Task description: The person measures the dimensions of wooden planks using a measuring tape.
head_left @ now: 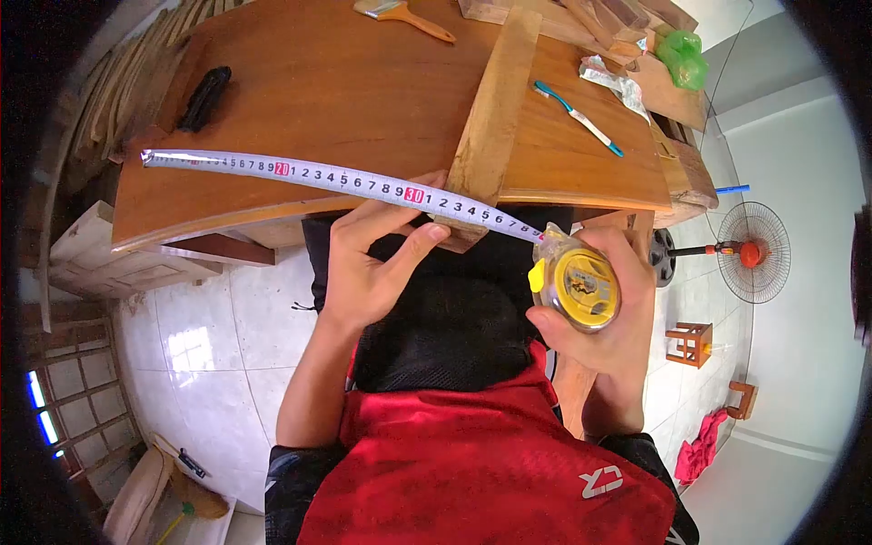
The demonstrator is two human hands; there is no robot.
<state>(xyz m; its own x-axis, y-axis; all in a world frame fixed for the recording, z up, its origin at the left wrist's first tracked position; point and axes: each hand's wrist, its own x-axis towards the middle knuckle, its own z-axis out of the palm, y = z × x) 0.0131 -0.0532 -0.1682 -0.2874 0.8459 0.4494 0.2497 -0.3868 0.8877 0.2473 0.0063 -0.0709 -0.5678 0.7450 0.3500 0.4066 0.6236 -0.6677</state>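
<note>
A yellow and clear tape measure (581, 283) sits in my right hand (613, 309), with my fingers wrapped round its case. Its white blade (363, 184) is drawn out to the left, crossing the end of a long wooden board (495, 118). My left hand (377, 250) has its thumb and fingers closed at the blade near the red 30 mark, beside the board's near end. The blade passes over the index finger. The thumb tip lies at the blade's lower edge, close to the board. The blade's free tip reaches over the left part of the wooden table (363, 82).
On the table lie a paintbrush (404, 18), a black object (206, 98), a teal and white toothbrush (579, 118) and crumpled paper (615, 82). A green plastic bag (681, 59) rests among wood pieces at the right. A fan (752, 252) and small stool (689, 344) stand beyond.
</note>
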